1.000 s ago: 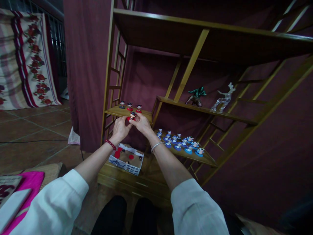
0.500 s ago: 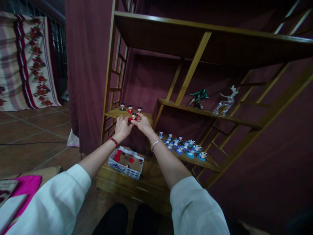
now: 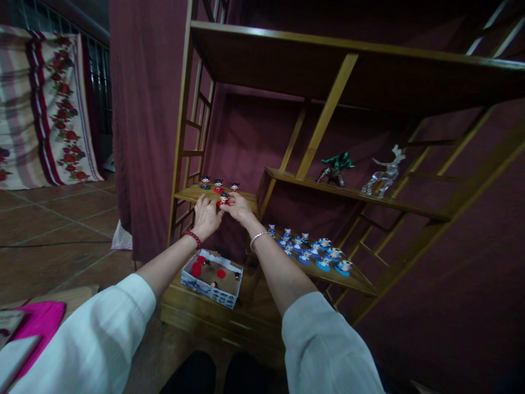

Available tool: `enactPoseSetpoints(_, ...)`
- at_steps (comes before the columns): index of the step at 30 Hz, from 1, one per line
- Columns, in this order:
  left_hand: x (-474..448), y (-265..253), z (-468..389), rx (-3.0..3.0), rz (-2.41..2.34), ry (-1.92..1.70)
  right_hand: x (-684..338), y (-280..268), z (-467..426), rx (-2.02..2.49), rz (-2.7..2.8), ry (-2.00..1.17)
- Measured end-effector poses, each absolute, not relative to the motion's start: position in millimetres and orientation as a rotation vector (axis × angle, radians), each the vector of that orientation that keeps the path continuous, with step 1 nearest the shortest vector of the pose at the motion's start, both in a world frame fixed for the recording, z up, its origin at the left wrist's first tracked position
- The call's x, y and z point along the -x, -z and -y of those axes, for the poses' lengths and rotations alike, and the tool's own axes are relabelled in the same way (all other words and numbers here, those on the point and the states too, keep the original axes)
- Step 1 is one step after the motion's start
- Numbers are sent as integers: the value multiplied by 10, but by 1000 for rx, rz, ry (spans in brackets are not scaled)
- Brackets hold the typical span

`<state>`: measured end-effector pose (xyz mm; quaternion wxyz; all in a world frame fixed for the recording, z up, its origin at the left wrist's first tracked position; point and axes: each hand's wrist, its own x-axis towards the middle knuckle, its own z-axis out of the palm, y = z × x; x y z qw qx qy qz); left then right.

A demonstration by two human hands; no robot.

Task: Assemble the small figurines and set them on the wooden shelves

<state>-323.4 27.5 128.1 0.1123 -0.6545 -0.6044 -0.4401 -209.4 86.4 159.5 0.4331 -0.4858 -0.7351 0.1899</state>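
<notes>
A small black-haired figurine (image 3: 223, 199) on a red base is held upright between my two hands, at the front of the upper left shelf (image 3: 189, 192). My left hand (image 3: 207, 214) is closed on its base from the left. From the right, the fingers of my right hand (image 3: 238, 208) pinch it. Behind it stand three similar figurines (image 3: 218, 185) in a row on that shelf. Below my hands, an open cardboard box (image 3: 213, 295) holds more figurine parts and red discs (image 3: 221, 273).
Several blue-based figurines (image 3: 304, 256) stand on the lower right shelf. Above them are a green and bronze figure (image 3: 336, 168) and a clear deer statue (image 3: 383, 174). A wooden post (image 3: 326, 117) divides the rack. A maroon curtain (image 3: 150, 131) hangs at left.
Both hands and the held figurine stay at nearly the same place by the shelf. The view has shifted slightly, so the rack and box appear a little lower.
</notes>
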Motion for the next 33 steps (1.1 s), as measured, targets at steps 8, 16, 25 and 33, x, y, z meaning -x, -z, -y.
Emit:
enactPoseSetpoints(8, 3174, -1240, -304, 1880, 1733, 1343, 2085, -1656, -829, 1096, 1836, -707)
enactPoseSetpoints(16, 3105, -1196, -314, 1784, 1728, 1351, 1982, -1704, -795, 1053, 1809, -830)
enactPoseSetpoints(25, 3032, -1259, -316, 1683, 1792, 1330, 2000, -1689, -848, 1179, 1803, -710)
enactPoseSetpoints(33, 3063, -1371, -325, 1695, 1946, 1242, 1994, -1728, -769, 1161, 1802, -725)
